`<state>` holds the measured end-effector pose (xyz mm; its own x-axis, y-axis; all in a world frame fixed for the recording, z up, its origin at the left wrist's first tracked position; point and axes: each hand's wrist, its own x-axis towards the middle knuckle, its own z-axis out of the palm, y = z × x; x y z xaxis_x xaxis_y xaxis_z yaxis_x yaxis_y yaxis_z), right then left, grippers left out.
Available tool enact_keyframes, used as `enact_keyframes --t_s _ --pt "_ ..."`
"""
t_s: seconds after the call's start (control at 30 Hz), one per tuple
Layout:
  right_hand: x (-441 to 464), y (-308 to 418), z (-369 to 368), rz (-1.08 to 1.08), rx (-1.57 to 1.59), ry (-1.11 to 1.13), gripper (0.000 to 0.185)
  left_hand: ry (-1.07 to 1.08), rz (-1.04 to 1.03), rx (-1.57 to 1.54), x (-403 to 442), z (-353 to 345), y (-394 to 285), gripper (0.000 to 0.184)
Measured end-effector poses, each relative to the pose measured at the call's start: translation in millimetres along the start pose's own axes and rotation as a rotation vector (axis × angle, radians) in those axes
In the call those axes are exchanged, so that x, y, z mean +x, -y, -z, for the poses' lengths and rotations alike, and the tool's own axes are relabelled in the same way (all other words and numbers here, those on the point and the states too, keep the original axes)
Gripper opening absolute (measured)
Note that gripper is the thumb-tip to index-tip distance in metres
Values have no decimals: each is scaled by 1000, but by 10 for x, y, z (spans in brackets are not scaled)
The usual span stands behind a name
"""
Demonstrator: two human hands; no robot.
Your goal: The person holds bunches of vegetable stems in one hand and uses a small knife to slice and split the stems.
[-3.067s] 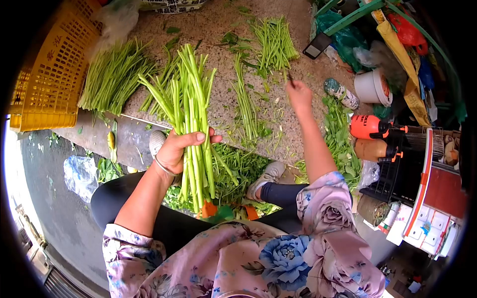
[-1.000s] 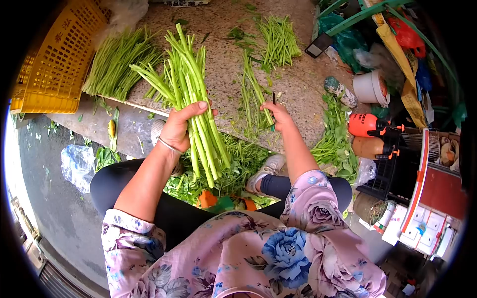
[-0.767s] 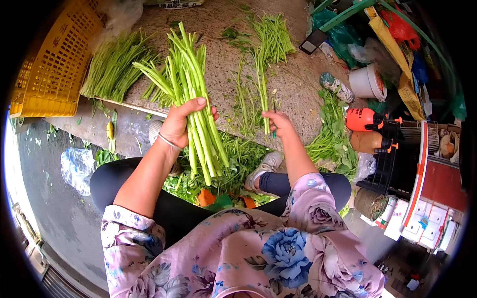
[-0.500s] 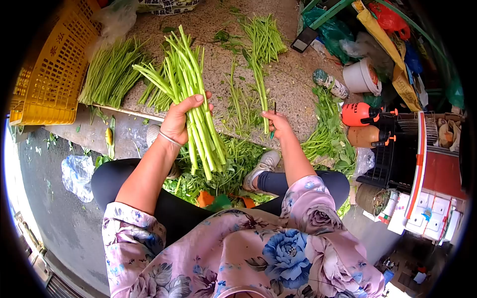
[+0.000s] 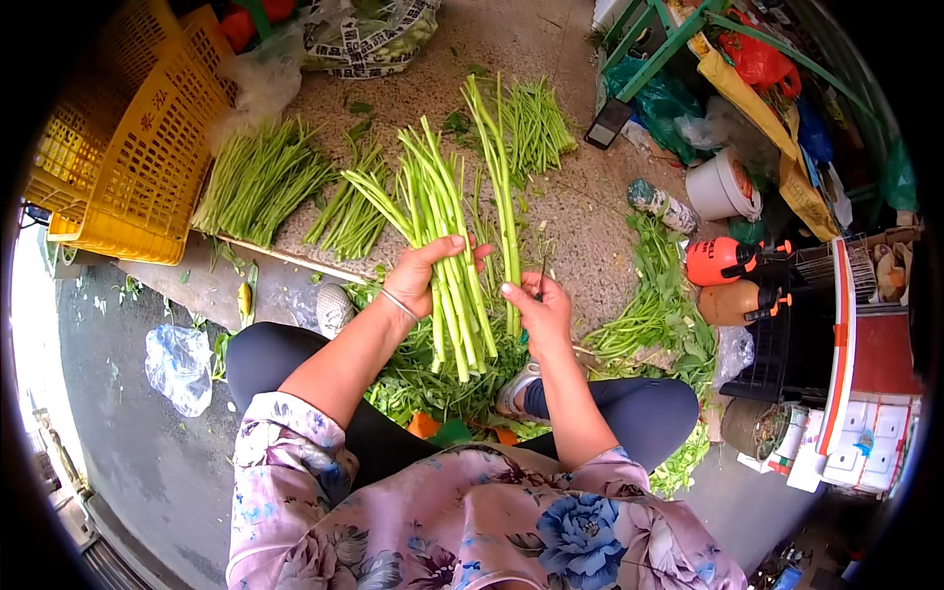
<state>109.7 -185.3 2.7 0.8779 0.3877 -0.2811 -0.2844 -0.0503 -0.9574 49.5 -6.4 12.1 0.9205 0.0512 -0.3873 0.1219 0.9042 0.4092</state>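
My left hand [image 5: 423,272] is wrapped round a thick bundle of green stalks [image 5: 447,295], cut ends pointing down. Just to its right, my right hand [image 5: 541,307] pinches a few long stalks [image 5: 503,197] upright, with a thin dark tool [image 5: 543,270] between its fingers, mostly hidden. The two lots of stalks are close together. Behind them on the speckled slab [image 5: 580,221] lie a small stalk pile [image 5: 536,126], another pile [image 5: 354,211] and a larger pile [image 5: 261,182] at the left.
Yellow crates [image 5: 147,147] stand at the left, a patterned bag [image 5: 369,39] at the back. On the right are a white bucket [image 5: 723,185], spray bottles [image 5: 718,261], a dark phone-like object [image 5: 609,124] and leafy greens [image 5: 669,295]. More leaves [image 5: 433,388] lie between my feet.
The view has shifted. My right hand has lifted its few stalks off the slab and come nearer my left hand, which still grips its bundle. Earlier, my right hand was at the small back pile.
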Motion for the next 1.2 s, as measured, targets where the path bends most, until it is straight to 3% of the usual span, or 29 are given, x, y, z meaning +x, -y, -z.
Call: enact_keyframes --t_s 0.07,0.27,0.47,0.53,0.6,0.8,0.93,1.0,1.07,1.13,1.2 --pt "-85 -23 -78 212 -131 -5 17 11 4 -20 33 -18 68 26" --pt "-235 -10 -191 217 -229 -55 18 223 63 -84 33 -49 64 27" --pt "-398 140 -189 358 -252 108 20 284 143 -115 -125 -59 -35 25" --pt "-340 231 -109 44 90 146 35 212 164 -67 -215 -93 -61 28" --pt "-272 359 -93 -4 276 236 47 267 129 -66 -280 -126 -60 33" --pt "-192 648 -249 9 413 329 44 293 134 30 -292 -118 -28 38" --pt "-12 461 -162 179 161 177 41 203 124 124 -262 -68 -41 41" --pt "50 421 19 340 -78 -44 39 108 128 163 -283 -133 -68 30" --pt "66 435 194 393 -221 -170 39 87 116 201 -292 -185 -60 32" --pt "5 573 279 172 4 11 44 76 63 424 -276 -169 -20 34" --pt "33 623 326 187 -53 38 48 94 42 506 -299 -193 12 35"
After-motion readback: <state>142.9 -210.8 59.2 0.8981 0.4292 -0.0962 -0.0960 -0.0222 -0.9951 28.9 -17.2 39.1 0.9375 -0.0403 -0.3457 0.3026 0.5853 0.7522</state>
